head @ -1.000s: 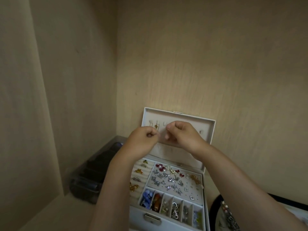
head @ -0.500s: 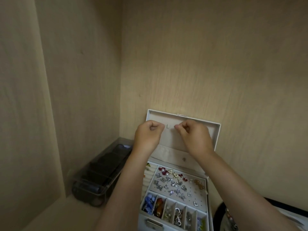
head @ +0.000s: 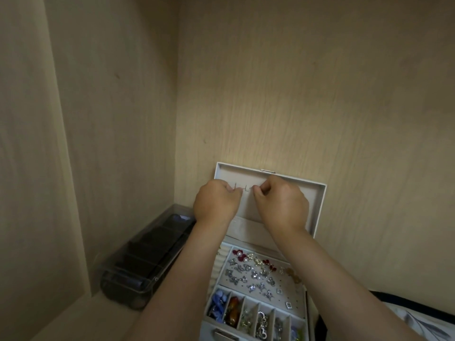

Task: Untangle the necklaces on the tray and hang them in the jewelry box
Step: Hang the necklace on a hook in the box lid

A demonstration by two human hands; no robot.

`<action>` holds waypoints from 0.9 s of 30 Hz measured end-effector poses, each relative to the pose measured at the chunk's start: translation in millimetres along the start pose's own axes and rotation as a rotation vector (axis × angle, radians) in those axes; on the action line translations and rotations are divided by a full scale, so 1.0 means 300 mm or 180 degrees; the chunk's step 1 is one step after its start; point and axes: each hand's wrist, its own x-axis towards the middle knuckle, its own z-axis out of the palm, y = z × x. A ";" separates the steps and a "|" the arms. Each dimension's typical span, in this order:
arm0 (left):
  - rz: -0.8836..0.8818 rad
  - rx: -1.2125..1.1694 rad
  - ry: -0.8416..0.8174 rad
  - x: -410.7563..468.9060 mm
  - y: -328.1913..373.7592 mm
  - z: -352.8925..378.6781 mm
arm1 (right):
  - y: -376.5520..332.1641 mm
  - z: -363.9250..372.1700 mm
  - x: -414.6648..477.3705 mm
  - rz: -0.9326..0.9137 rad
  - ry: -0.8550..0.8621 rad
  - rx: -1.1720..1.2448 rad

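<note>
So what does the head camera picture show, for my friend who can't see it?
A left hand and a right hand reach with curled fingers to the small hooks inside the raised lid of a white jewelry box; any chain they hold is too thin to see. Earrings fill its compartments below, and a dark plastic case sits to its left.

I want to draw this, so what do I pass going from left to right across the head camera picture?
dark case with a clear lid → left hand → small hooks → right hand → dark tray rim
</note>
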 end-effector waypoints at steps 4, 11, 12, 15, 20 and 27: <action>-0.0003 -0.0332 -0.0353 -0.019 -0.012 -0.014 | 0.013 -0.016 -0.033 0.0093 -0.0680 0.0004; -0.0634 -0.1960 -0.1372 -0.089 0.017 -0.089 | 0.001 -0.064 -0.072 0.0972 -0.2461 0.1702; -0.0572 -0.1844 -0.1397 -0.096 0.015 -0.092 | -0.002 -0.074 -0.074 0.1016 -0.2679 0.1910; -0.0340 -0.1534 -0.1380 -0.122 0.013 -0.100 | 0.000 -0.099 -0.086 0.0937 -0.3219 0.2136; -0.0004 -0.1195 -0.1390 -0.143 -0.009 -0.094 | 0.051 -0.133 -0.095 0.0352 -0.3187 0.1162; 0.1200 0.0697 -0.0836 -0.134 -0.095 -0.036 | 0.143 -0.189 -0.119 -0.0148 -0.2693 -0.0075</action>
